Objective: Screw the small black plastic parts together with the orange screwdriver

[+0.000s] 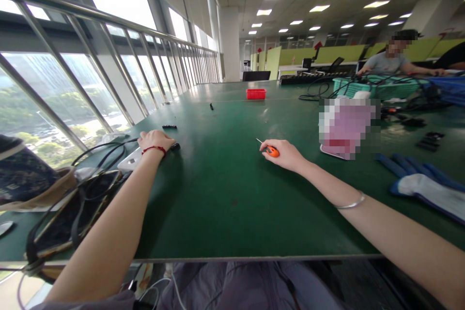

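Note:
My right hand (285, 155) is closed around a screwdriver with an orange and black handle (271, 151). Its thin metal shaft (259, 141) points up and left, just above the green tabletop. My left hand (156, 140) lies at the left of the table, palm down with curled fingers. A black piece (175, 147) sticks out beside it. Under the wrist is a white block like a power strip (131, 161), with black cables (105, 145) running near it. My left fingers hide whatever they grip.
A black strip-shaped part (169, 127) and a small black piece (211, 106) lie beyond my left hand. Farther back stands a red tray (256, 94). At right are a blurred-out pink object (345, 128), a blue-white glove (425, 184), a green basket (378, 87) and a seated person.

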`<state>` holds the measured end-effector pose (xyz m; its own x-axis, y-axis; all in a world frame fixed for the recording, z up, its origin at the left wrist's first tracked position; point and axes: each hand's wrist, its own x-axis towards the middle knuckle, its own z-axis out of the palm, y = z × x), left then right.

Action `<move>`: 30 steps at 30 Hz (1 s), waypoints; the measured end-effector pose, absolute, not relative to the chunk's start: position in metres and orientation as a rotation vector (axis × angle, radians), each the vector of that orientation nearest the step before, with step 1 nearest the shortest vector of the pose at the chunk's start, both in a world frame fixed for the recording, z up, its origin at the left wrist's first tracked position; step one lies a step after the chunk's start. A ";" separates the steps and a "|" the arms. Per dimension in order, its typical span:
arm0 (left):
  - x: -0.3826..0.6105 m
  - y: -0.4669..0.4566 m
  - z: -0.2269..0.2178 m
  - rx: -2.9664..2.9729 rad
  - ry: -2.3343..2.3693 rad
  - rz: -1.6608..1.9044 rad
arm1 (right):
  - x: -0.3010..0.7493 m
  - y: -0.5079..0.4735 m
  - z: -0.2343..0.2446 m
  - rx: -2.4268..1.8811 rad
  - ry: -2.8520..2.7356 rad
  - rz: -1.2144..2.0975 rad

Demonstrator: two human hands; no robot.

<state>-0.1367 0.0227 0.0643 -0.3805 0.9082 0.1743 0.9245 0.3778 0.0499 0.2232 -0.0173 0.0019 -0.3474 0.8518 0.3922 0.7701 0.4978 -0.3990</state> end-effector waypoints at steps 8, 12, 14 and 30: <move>-0.143 0.027 0.058 -1.704 -2.503 -0.193 | 0.223 -0.018 0.002 -1.317 -2.188 0.174; -0.142 0.025 0.059 -1.727 -2.502 -0.210 | 0.223 -0.017 0.001 -1.308 -2.187 0.165; -0.142 0.024 0.060 -1.742 -2.507 -0.221 | 0.223 -0.017 0.001 -1.314 -2.190 0.168; -0.140 0.024 0.064 -1.767 -2.546 -0.174 | 0.223 -0.018 0.003 -1.333 -2.206 0.204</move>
